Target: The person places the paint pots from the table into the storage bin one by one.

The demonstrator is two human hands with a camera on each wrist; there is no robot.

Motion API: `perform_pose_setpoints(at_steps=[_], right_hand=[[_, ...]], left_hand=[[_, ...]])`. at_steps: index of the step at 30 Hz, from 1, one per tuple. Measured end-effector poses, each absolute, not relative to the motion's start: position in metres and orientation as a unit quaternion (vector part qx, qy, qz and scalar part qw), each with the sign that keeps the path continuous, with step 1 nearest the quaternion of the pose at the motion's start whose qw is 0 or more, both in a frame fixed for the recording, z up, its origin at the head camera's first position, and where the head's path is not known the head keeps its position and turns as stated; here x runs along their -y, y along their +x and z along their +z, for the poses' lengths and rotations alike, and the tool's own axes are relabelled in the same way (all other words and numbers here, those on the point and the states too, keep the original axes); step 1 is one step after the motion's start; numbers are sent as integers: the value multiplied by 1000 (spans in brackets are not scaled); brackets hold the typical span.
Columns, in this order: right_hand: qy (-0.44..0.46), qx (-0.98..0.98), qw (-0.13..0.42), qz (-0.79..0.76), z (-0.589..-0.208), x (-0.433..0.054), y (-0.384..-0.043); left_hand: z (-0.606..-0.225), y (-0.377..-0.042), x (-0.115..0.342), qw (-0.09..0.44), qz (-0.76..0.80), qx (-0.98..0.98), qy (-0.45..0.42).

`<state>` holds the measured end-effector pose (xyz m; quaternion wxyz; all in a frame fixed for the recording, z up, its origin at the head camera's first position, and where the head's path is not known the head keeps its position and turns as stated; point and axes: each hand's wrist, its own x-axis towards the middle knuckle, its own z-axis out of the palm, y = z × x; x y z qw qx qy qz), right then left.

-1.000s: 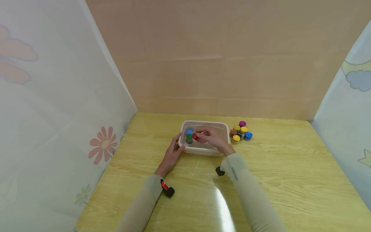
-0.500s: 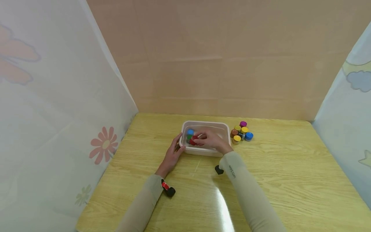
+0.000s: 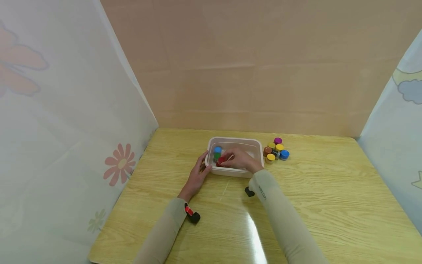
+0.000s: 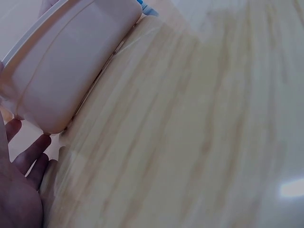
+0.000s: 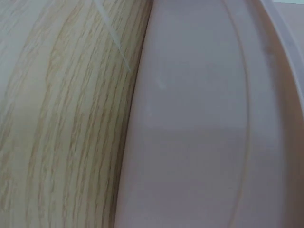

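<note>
A pale pink plastic bin stands on the table. In the head view my right hand reaches into it, thumb and fingers pinching a small jar with a red lid low at the left end. Behind that jar sit a green-lidded jar, partly covered, and a blue-lidded jar. My left hand rests against the bin's left end, its fingers extended and thumb at the front corner. Fingertips touch the bin's lower edge in the left wrist view. Only the bin's outer wall and table show from the right wrist.
Right of the bin, several small jars stand in a cluster, among them a purple-lidded one, a blue-lidded one and a yellow-lidded one. The wooden table meets a brown backdrop; printed sheets hang at both sides.
My right hand has lowered the red-lidded jar to the bin's left end, in front of the green-lidded one. The left hand has stayed at the bin's left end.
</note>
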<state>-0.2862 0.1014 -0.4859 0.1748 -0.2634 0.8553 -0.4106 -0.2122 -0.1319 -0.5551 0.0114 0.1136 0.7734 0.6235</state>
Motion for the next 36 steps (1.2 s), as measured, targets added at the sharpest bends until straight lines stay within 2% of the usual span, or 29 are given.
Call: perform_pose_setpoints(at_steps=[10,28,36], right_hand=[[-282,-862,179,-381,-495,-98,-294],[-255,-872,176,-380,-496,-93,-292],[-251,-873,174,-379,-495,-90,-289]], left_hand=[[-556,-212,132,16,626,-772,107],[-558,-214,130,10,624,-773,113],[-553,-211,130,26,625,-773,99]])
